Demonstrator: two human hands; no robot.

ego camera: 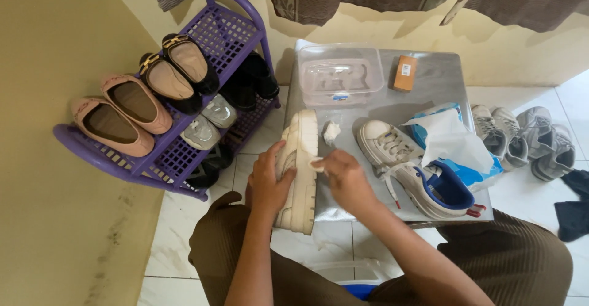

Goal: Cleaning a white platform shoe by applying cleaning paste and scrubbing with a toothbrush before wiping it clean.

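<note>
1. On the grey mat (429, 76) in front of the person, the left hand (270, 183) is wrapped around a cream sneaker (300, 171), which is tipped on its side so the thick sole faces right.
2. The right hand (346, 180) is closed on a small white wipe (317, 163) and presses it against the sole — fingers pinched tight around it.
3. A crumpled white wad (331, 132) sits on the mat just past the sneaker's toe.
4. The matching second sneaker (417, 171) lies to the right, laces loose, blue lining showing.
5. Behind it there's a blue packet of tissues (454, 140) with a white sheet pulled up.
6. At the far end of the mat — a clear plastic box (340, 79) and a small orange block (405, 73) beside it.
7. On the left, a purple shoe rack (227, 30) holds pink flats, black loafers and grey shoes.
8. Grey trainers (521, 137) sit on the tiled floor off to the right.
</note>
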